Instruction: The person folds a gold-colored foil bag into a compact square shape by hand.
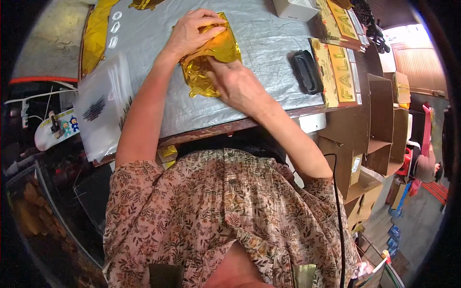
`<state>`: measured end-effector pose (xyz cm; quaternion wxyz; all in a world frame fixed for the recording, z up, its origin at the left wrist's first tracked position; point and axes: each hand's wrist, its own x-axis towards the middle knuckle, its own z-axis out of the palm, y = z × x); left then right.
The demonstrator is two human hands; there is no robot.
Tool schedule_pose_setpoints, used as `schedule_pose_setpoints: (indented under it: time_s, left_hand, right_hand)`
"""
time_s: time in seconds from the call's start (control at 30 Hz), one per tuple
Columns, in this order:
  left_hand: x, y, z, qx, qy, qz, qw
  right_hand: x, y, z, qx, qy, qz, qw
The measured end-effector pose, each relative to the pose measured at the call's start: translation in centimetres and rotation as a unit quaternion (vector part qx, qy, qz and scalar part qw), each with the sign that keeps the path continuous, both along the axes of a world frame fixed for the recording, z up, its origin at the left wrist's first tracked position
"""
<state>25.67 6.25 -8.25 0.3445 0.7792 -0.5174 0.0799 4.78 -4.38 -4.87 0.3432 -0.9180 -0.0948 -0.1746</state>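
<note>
left hand (192, 34) flat, palm down, right hand (237, 85) seemingly pressing

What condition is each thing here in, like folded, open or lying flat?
gold foil: crumpled, partly folded, on the table.
left hand: spread over the foil, pressing down.
right hand: fingertips at the foil; grip hidden.
black object: lying flat, untouched.
clear bags: stacked, overhanging the table edge.
FALL packs: lying flat, overlapping.
cardboard boxes: open.
</note>
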Motion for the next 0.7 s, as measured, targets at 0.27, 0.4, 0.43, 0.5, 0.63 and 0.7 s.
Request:
schedule_pose_setpoints:
  time_s: [0.27, 0.4, 0.43, 0.5, 0.63, 0.7]
  left_hand:
    - [-0.1, 0.1, -0.2, -0.012, 0.000, -0.008, 1.000]
    - [-0.1, 0.0, 0.1, -0.009, -0.002, -0.005, 1.000]
    - [-0.2, 0.0, 0.2, -0.005, 0.003, -0.001, 1.000]
    - [-0.4, 0.0, 0.3, -0.006, 0.010, -0.003, 1.000]
    - [-0.4, 0.0, 0.5, -0.009, 0.008, -0.004, 1.000]
    - [-0.6, 0.0, 0.6, -0.005, 0.005, -0.003, 1.000]
  right_hand:
    - [-1.6, -4.3, -0.4, -0.184, -0.020, -0.029, 0.982]
    - [-1.1, -4.8, -1.1, -0.276, 0.014, -0.061, 0.959]
    - [-1.0, -4.7, -1.2, -0.276, 0.014, -0.063, 0.959]
    - [-0.9, -4.2, -1.3, -0.280, 0.036, -0.051, 0.958]
    - [-0.9, -3.7, -1.0, -0.292, 0.077, -0.016, 0.953]
    - [-0.9, -3.8, -1.5, -0.282, 0.038, -0.023, 0.958]
